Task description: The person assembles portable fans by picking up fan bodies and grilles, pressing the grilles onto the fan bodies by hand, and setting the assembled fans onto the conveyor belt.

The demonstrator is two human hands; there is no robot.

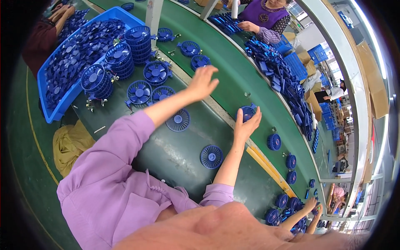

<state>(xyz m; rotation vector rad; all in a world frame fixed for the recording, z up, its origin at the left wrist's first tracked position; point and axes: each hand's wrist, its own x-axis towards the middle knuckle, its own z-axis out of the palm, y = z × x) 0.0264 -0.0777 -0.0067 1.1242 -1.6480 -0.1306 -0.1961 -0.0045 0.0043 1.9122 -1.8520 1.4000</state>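
Note:
On the green conveyor belt, my right hand point(246, 126) has its thumb and fingers around a small round blue fan point(248, 111). My left hand point(203, 83) hovers at the belt's near edge with fingers apart and nothing visible in it. Just beyond its fingertips lies another blue fan point(199, 61) on the belt, and a further fan point(190, 48) is to its left. On my dark worktable lie two blue slotted fan covers, one cover point(211, 156) near my right forearm and the other cover point(178, 120) beside my left forearm.
At left, a blue tray point(49, 109) is heaped with loose fan blades. Stacks of blue fan housings point(119, 58) stand beside it. Yellow strips point(266, 168) edge the belt at right. Across the belt, a person in purple point(266, 18) works behind piled blue parts; other hands work at lower right.

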